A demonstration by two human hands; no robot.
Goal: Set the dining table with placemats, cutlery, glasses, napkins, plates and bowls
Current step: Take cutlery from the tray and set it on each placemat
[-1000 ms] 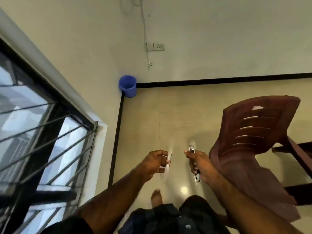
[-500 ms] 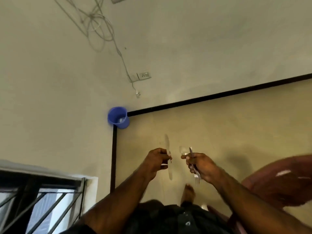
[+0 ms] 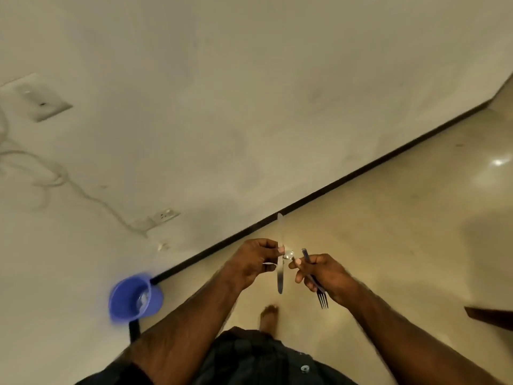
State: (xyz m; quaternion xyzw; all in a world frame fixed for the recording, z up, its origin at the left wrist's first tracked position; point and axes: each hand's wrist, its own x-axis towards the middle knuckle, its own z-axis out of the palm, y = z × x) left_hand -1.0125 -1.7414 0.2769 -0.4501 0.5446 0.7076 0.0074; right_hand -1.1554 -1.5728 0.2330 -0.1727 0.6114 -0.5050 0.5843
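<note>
My left hand [image 3: 254,261] pinches a table knife [image 3: 279,276] near its middle, holding it upright in front of my body. My right hand [image 3: 323,273] grips a fork [image 3: 319,290] with its tines pointing down toward me, and a spoon [image 3: 288,255] whose bowl sticks out by my thumb, close to the knife. Both hands are close together above the floor. No table, placemat, plate or glass is in view.
A blue plastic bucket [image 3: 133,297] stands in the floor corner at the left. The beige wall carries a socket [image 3: 163,215] with a hanging cable. A dark wooden edge [image 3: 491,315] shows at the right. My bare foot [image 3: 268,315] is on the glossy tiled floor.
The view has swung to the right: the window and the brown plastic chair have left the frame, and the bucket has shifted down-left. My hands still hold the cutlery, now closer together.
</note>
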